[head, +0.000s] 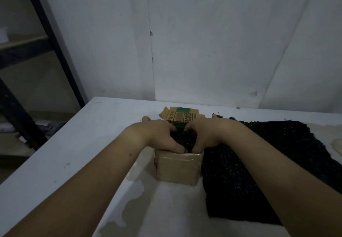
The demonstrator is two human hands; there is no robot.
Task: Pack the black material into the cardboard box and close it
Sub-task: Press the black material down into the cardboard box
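A small cardboard box (177, 170) stands on the white table (74, 153), its near wall wrapped in clear tape. The far flap (182, 117), printed and crossed by green tape, stands open behind it. Black material (183, 140) fills the box opening. My left hand (159, 136) and my right hand (205, 135) both rest over the opening, fingers curled down and pressed into that black material. A larger sheet of black material (259, 162) lies flat on the table right of the box, partly under my right forearm.
A white wall (203, 42) rises behind the table's far edge. A dark metal shelf frame (46, 38) stands to the left beyond the table's left edge. Worn beige patches mark the tabletop near the front and far right.
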